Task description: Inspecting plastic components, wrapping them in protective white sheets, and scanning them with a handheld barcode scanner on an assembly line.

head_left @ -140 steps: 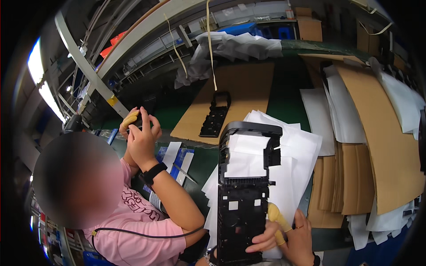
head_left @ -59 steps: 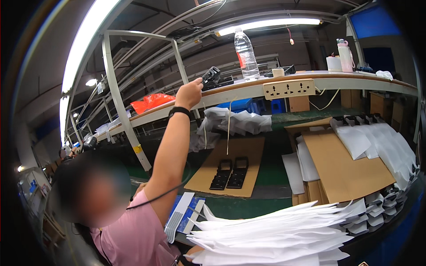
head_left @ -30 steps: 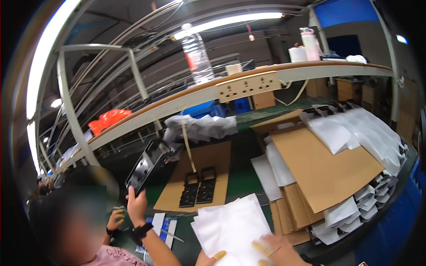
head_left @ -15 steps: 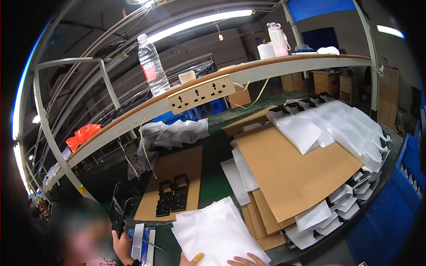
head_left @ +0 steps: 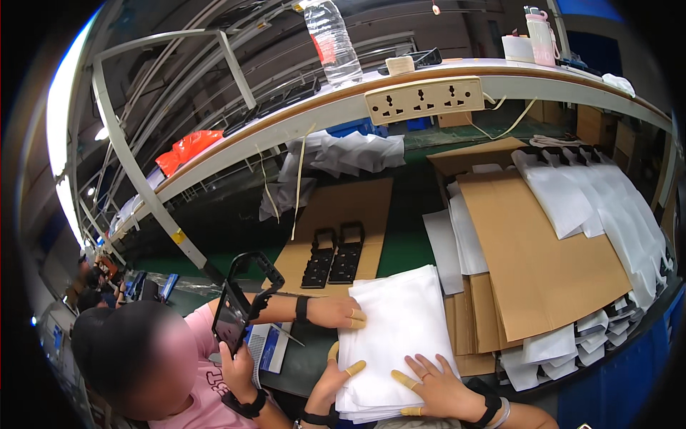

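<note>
A thick stack of white sheets (head_left: pixel 400 322) lies at the near edge of the green bench. My right hand (head_left: pixel 431 386) rests flat on its front part, fingers spread, yellow finger cots on some fingertips. At the stack's left front corner is my left hand (head_left: pixel 334 382), thumb and a cotted finger touching the edge, holding nothing. A co-worker in a pink shirt sits to my left; one hand of theirs (head_left: pixel 336 312) presses on the stack's left edge, the other holds a black plastic frame (head_left: pixel 241 300) upright.
Two black frames (head_left: pixel 334 256) lie on a cardboard sheet (head_left: pixel 357 207) behind the stack. Large cardboard sheets (head_left: pixel 543 250) and rows of white bags (head_left: pixel 593 196) fill the right. Overhead, a shelf carries a power strip (head_left: pixel 425 100), a water bottle (head_left: pixel 332 39) and a cup (head_left: pixel 541 36).
The co-worker brought the black frame down from the shelf and now lays a hand on the stack. My view has dipped, and both my hands now lie further onto the sheets.
</note>
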`<state>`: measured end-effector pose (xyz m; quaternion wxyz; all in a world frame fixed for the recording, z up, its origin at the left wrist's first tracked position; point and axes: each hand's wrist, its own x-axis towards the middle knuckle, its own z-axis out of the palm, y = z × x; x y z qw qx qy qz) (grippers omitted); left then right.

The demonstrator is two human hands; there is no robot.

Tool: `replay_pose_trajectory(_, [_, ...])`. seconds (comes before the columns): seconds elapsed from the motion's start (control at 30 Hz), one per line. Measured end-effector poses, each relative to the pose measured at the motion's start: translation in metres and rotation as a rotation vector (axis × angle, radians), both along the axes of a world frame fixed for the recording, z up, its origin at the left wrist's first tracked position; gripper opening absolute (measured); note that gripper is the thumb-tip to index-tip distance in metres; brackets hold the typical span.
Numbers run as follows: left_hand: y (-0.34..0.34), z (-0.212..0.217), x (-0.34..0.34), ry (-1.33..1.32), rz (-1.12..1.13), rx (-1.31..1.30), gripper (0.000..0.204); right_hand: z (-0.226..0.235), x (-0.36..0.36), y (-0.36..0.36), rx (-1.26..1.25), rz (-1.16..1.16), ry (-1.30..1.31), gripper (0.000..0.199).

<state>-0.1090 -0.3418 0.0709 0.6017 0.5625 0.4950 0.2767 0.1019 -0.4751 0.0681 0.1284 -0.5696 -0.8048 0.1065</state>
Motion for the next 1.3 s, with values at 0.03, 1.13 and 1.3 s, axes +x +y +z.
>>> replay_pose_trajectory(0.03, [0.002, -0.011, -0.002, -0.008, 0.004, 0.013, 0.089, -0.001, 0.001, 0.004, -0.007, 0.032, -0.027, 0.072])
replay_pose_trajectory(1.13, [0.05, -0.005, -0.013, 0.203, 0.172, 0.208, 0.071, 0.064, 0.068, -0.058, -0.429, 0.153, 1.44, 0.014])
replay_pose_trajectory(1.3, [0.041, -0.004, -0.034, 0.278, 0.218, 0.332, 0.067, 0.129, 0.036, -0.042, -0.26, 0.608, 2.047, 0.017])
